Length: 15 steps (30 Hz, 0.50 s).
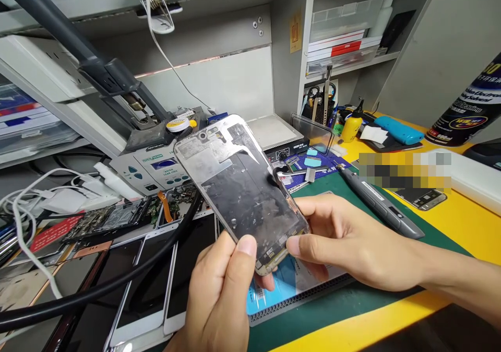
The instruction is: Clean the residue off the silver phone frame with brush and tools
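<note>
A phone screen assembly (246, 195), its dark back side with torn silvery film facing me, is held tilted above the bench. My left hand (223, 289) grips its lower left edge, thumb on top and fingers underneath. At the lower right corner, my right hand (344, 242) pinches the edge, with its thumb near the small connectors at the bottom. Below both hands lie a blue and grey pad (270, 294) and a green mat (313, 320).
Several phones and screens (148, 279) lie at the left, crossed by a thick black cable (117, 289). A grey pen-shaped tool (376, 200) rests at the right. Behind stand a soldering station (156, 166), a yellow bottle (352, 125) and a spray can (465, 106).
</note>
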Motion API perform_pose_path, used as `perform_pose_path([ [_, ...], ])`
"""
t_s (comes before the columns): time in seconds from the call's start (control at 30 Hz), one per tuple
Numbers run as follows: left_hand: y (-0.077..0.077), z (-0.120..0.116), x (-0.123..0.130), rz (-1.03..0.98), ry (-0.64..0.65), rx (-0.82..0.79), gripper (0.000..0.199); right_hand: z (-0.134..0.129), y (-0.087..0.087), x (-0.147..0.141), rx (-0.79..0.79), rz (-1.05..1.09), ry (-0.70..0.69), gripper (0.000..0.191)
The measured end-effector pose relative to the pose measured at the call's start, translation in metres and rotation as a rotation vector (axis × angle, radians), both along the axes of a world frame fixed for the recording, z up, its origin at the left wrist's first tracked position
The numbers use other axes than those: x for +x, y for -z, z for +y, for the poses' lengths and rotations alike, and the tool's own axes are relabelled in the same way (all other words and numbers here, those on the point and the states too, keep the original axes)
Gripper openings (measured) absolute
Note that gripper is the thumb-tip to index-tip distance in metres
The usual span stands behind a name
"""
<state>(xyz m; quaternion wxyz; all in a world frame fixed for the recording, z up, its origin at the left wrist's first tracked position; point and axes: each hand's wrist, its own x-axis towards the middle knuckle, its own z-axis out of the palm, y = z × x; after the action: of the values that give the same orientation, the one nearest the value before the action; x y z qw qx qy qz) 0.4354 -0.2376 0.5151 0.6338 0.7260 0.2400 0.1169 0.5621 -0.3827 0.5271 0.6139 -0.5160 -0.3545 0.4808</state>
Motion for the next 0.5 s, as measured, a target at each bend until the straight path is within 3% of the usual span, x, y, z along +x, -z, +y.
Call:
perform_pose_path([
  [0.5,0.008,0.0075,0.001,-0.013,0.075,-0.054,0.04,-0.0001,0.0028,-0.0007,-0.033,-0.035,0.022,0.013],
])
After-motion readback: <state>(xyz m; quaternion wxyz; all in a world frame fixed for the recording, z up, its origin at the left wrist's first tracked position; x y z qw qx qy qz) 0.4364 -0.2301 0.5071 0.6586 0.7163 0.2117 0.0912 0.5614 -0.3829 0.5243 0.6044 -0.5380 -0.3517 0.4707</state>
